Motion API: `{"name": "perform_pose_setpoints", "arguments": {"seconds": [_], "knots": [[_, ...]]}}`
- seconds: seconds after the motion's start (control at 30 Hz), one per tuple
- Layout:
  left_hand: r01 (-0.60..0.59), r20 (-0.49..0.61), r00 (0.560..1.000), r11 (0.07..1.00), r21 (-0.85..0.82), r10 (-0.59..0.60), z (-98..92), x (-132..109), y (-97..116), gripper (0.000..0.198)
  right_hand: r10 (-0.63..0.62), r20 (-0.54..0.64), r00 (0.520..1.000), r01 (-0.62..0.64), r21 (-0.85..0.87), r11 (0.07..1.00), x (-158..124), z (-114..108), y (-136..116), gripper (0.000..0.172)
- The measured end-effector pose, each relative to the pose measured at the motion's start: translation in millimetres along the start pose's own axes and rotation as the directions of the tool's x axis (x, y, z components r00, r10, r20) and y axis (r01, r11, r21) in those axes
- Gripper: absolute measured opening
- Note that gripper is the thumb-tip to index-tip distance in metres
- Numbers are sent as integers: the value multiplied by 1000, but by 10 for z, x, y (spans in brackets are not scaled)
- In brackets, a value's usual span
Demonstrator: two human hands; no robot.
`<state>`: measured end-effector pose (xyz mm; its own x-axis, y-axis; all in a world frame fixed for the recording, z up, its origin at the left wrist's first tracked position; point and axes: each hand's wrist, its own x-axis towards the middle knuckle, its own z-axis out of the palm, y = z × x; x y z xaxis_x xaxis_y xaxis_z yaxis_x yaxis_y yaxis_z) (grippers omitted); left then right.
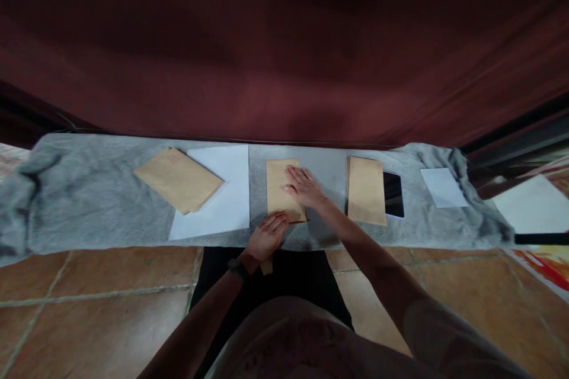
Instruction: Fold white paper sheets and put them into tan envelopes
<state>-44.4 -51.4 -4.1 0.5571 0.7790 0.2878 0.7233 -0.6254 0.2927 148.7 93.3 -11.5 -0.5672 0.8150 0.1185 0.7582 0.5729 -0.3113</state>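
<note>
A brown paper envelope lies flat in front of me on the grey cloth, its length running away from me. My right hand rests palm down on its upper right part, fingers stretched out and holding nothing. At the envelope's near edge, my left hand lies with its fingers extended over the lower left corner; a dark band is on that wrist. A small piece of brown paper pokes out below the left hand; where it joins is hidden. A thin dark reddish line shows along the envelope's near edge.
Brown envelopes lie at an angle across white paper on the left. More envelopes partly cover a dark-screened phone on the right. Farther right is a white sheet. Grey cloth covers the narrow bench before a dark red surface.
</note>
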Motion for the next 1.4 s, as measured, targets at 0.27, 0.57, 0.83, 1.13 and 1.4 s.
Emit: {"name": "perform_pose_setpoints", "arguments": {"seconds": [0.27,0.57,0.83,1.13,1.4], "knots": [[-22,-54,998,998,52,25,20,20,13,22,-194,68,979,195,-21,981,-363,-119,-192,56],[-29,-95,995,998,53,34,-30,63,54,18,-372,121,920,373,15,928,-176,-52,-186,48],[-55,-116,992,998,20,57,29,27,12,18,-205,37,978,205,-8,979,406,-17,-261,45],[-38,-124,991,999,24,41,12,37,36,17,-226,90,970,226,17,974,265,50,-274,56],[-18,-115,993,997,72,26,13,53,47,18,-313,187,931,287,155,945,-190,101,-272,56]]}}
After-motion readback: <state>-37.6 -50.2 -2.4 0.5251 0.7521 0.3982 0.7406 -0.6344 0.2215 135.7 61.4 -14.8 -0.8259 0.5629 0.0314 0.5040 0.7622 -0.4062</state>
